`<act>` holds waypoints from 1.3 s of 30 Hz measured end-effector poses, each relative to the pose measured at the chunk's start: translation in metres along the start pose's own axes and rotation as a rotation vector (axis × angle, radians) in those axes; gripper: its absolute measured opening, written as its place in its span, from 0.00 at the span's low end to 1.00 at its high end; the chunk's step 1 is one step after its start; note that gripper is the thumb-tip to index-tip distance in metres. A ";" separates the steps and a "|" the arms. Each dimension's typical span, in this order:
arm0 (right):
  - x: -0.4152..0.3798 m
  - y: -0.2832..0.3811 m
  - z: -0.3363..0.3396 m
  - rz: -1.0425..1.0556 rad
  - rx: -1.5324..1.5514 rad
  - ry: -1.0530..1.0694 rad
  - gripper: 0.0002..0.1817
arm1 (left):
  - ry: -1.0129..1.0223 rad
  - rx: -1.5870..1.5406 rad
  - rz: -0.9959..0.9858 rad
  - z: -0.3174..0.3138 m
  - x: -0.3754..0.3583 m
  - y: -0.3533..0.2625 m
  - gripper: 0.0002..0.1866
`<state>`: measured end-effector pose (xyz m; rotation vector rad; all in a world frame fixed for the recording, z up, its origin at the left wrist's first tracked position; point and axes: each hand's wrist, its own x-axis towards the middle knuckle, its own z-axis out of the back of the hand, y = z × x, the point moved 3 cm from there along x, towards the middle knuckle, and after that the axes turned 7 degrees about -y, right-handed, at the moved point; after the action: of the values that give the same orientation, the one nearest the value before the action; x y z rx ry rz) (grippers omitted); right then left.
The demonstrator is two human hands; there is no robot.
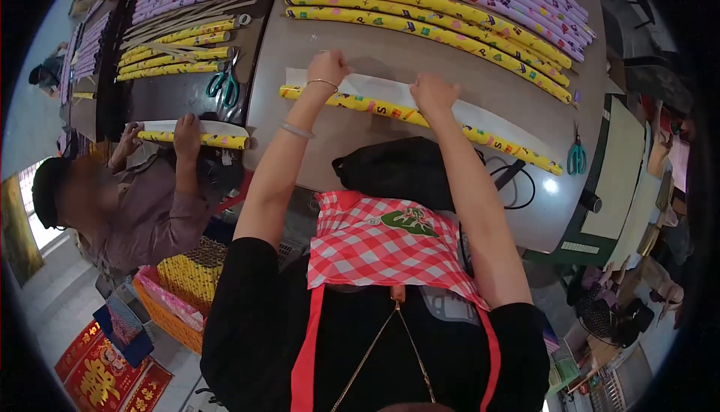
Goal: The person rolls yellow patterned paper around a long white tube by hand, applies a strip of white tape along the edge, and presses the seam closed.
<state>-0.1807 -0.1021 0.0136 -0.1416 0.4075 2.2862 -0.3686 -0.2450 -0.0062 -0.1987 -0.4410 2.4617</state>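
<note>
Both your arms reach straight out over the table (420,209), elbows nearly locked, palms down. Your left hand (327,67) sits with fingers curled onto the white paper (390,89) at the far edge of the yellow tube (420,118), a bracelet on the wrist and a bangle lower on the forearm. Your right hand (433,93) presses down on the same sheet just beside the tube, fingers bent over it. Neither hand closes around anything; both lie flat, pinning the paper against the tube. The tube lies slanted across the table in front of you, running from near your left hand towards the teal scissors (577,158) at the right.

A black bag (397,172) rests at the near table edge between your arms. Finished yellow and purple tubes (450,7) are stacked at the far side.

The tube's print carries small coloured shapes and letters; an "S" can be made out, the rest is too small to read. On the floor at your left, red sheets (105,378) bear a gold Chinese character. A neighbour's hands (186,131) press another tube (196,139).
</note>
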 end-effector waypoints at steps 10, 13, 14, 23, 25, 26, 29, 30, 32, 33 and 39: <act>0.005 -0.004 -0.007 -0.013 -0.019 0.042 0.12 | 0.186 -0.073 -0.060 -0.013 0.007 -0.013 0.10; 0.005 -0.005 -0.008 -0.017 -0.017 0.041 0.12 | 0.181 -0.057 -0.059 -0.008 0.015 -0.001 0.10; 0.005 -0.005 -0.007 -0.013 -0.022 0.050 0.12 | 0.210 -0.095 -0.054 -0.008 0.017 0.006 0.11; 0.006 -0.001 -0.002 -0.039 -0.003 0.123 0.12 | 0.221 -0.240 -0.156 0.034 0.022 0.075 0.10; 0.004 -0.001 -0.001 -0.045 0.007 0.123 0.12 | 0.214 -0.285 -0.123 0.038 0.023 0.088 0.13; 0.004 0.000 0.001 -0.052 0.013 0.123 0.12 | 0.210 -0.283 -0.124 0.036 0.025 0.095 0.13; 0.006 -0.002 -0.004 -0.046 0.012 0.126 0.12 | 0.194 -0.400 -0.066 0.030 0.036 0.111 0.15; 0.007 -0.003 -0.006 -0.044 0.015 0.123 0.12 | 0.220 -0.336 -0.043 0.030 0.038 0.110 0.15; 0.007 -0.004 -0.009 -0.038 -0.020 0.072 0.12 | 0.241 -0.272 -0.020 0.032 0.039 0.103 0.16; 0.008 -0.003 -0.007 -0.036 -0.019 0.069 0.12 | 0.202 -0.114 -0.016 0.037 0.039 0.096 0.17; 0.006 -0.002 -0.005 -0.076 0.018 0.109 0.12 | 0.233 0.099 0.239 0.066 0.024 0.088 0.20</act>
<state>-0.1834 -0.0981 0.0067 -0.2691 0.4711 2.2052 -0.4529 -0.3141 0.0229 -0.5173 -0.2042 2.6429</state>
